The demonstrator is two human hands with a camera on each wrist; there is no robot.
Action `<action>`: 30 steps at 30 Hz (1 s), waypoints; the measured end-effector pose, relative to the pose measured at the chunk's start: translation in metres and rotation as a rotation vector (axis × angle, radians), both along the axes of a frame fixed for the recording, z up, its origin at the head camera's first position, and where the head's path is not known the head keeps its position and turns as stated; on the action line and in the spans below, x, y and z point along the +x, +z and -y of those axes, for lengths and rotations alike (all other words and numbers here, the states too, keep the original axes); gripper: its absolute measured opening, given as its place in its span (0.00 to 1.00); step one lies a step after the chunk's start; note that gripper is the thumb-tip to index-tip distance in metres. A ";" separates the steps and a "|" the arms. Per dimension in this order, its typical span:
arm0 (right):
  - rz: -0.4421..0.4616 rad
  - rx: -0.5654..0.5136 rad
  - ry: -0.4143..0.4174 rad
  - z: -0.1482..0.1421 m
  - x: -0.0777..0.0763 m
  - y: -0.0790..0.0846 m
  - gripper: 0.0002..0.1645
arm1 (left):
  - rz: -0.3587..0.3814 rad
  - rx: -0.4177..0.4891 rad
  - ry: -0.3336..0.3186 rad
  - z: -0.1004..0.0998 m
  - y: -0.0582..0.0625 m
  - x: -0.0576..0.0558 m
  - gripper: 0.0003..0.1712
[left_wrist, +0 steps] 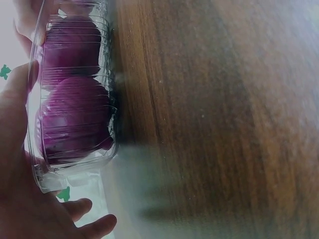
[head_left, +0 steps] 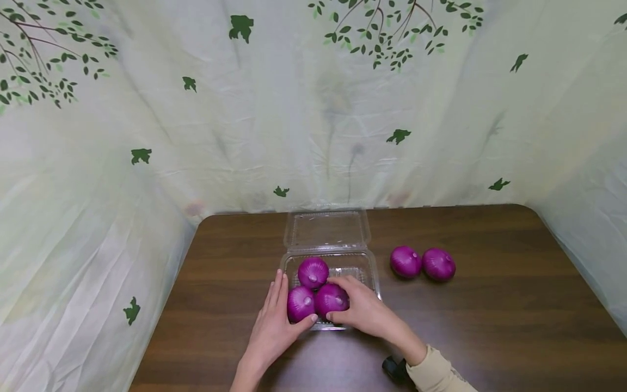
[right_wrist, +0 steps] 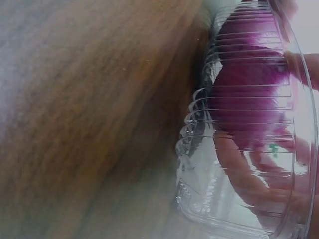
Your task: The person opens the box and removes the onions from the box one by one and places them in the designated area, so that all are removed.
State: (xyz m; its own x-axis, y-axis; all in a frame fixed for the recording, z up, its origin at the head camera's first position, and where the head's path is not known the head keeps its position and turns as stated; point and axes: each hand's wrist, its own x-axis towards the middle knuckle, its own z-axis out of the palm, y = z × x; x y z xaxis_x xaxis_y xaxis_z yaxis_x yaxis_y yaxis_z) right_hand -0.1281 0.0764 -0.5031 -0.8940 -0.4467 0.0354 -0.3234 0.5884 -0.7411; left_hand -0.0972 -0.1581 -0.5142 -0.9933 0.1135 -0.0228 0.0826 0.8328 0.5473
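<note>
A clear plastic clamshell box (head_left: 360, 261) stands on the table with three purple onions inside. One onion (head_left: 313, 272) sits at the back left, another (head_left: 300, 304) at the front left. My right hand (head_left: 367, 311) reaches over the box's right side and grips the front-right onion (head_left: 331, 300) between fingers and thumb. Along the left wall lies my left hand (head_left: 275, 332), fingers straight, its thumb over the front rim near the front-left onion. Through the ribbed wall, the right wrist view shows the gripped onion (right_wrist: 249, 89) with fingers curled beside it.
The box's lid (head_left: 327, 230) lies folded back toward the rear edge of the brown wooden table (head_left: 490, 316). Two more purple onions (head_left: 405, 262) sit side by side right of the box. A black object (head_left: 394, 369) shows by the right wrist. Leaf-patterned cloth (head_left: 294, 109) hangs behind.
</note>
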 end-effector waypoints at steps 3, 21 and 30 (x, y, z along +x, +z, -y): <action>-0.012 0.001 -0.012 0.001 -0.001 -0.001 0.42 | -0.003 0.000 0.004 0.000 0.001 0.000 0.68; 0.002 0.030 -0.067 0.009 0.003 -0.004 0.44 | -0.004 -0.005 -0.002 -0.001 -0.001 0.001 0.67; 0.022 -0.085 -0.144 0.009 0.004 -0.003 0.43 | -0.023 -0.005 -0.003 0.000 0.000 0.001 0.65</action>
State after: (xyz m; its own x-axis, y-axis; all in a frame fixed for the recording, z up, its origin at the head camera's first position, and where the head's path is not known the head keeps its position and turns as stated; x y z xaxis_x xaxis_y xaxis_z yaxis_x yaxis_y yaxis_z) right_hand -0.1240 0.0676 -0.5060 -0.9496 -0.3099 0.0475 -0.2234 0.5626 -0.7960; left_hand -0.0965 -0.1578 -0.5141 -0.9931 0.1169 -0.0007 0.0980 0.8355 0.5407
